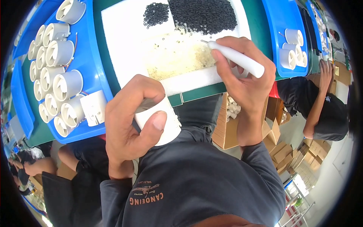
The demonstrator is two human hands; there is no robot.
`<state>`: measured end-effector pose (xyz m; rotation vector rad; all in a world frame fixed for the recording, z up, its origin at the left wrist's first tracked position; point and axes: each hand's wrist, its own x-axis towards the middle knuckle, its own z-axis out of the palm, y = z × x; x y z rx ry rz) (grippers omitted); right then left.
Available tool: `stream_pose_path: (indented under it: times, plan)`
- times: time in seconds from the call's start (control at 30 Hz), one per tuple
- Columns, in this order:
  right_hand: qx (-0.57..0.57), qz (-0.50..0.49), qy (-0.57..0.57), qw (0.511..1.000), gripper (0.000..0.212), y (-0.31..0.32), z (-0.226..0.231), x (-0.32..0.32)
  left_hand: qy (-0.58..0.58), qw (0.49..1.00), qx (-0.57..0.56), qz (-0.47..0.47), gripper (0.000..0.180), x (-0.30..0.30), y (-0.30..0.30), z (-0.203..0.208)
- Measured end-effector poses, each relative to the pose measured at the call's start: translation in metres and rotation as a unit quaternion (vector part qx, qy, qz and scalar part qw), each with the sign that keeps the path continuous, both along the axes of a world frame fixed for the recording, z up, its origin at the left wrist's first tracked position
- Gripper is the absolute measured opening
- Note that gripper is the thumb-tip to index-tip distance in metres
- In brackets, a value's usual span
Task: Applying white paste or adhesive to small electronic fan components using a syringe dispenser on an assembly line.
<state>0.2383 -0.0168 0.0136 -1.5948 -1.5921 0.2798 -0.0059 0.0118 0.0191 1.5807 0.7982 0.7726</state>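
My left hand (126, 121) is wrapped round a white plastic cylindrical housing (166, 125), thumb on its outer wall and fingers at its open rim. It is held just off the table's near edge. In my right hand (251, 81) is a white pen-shaped tool (242, 60) with a thin metal tip, pinched between thumb and fingers. That tip points left over a white foam sheet (124, 49), close to a large pile of small black rings (204, 17). A smaller heap of rings (155, 14) lies to its left. Nearer me, the foam has a yellowish, rough patch (177, 56).
A blue tray (99, 64) on the left holds several white housings (60, 53), some with wires. Another blue tray (274, 26) with white housings stands right. Below the table edge is a cardboard box (223, 132) of white parts. Co-workers sit on both sides; one arm (317, 98) shows right.
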Motion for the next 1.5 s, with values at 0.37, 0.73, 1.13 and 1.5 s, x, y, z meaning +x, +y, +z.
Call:
stream_pose_path:
  times: [0.37,0.73,1.13,1.5]
  plan:
    - [-0.041,-0.047,0.248,0.967,0.015,0.004,-0.002,0.012,-0.003,1.0,0.014,0.002,0.021,0.001,0.0,0.001]
    - [-0.054,-0.034,0.29,0.955,0.016,0.0,0.001,0.017,0.012,1.0,0.028,-0.003,0.022,0.0,0.001,0.002]
    - [-0.021,-0.014,0.161,0.987,0.022,-0.013,-0.002,0.027,0.009,1.0,0.017,-0.002,0.023,0.0,0.001,0.001]
    - [-0.035,-0.022,0.133,0.99,0.023,-0.012,-0.004,0.025,0.005,1.0,0.018,-0.005,0.023,0.0,0.001,0.0]
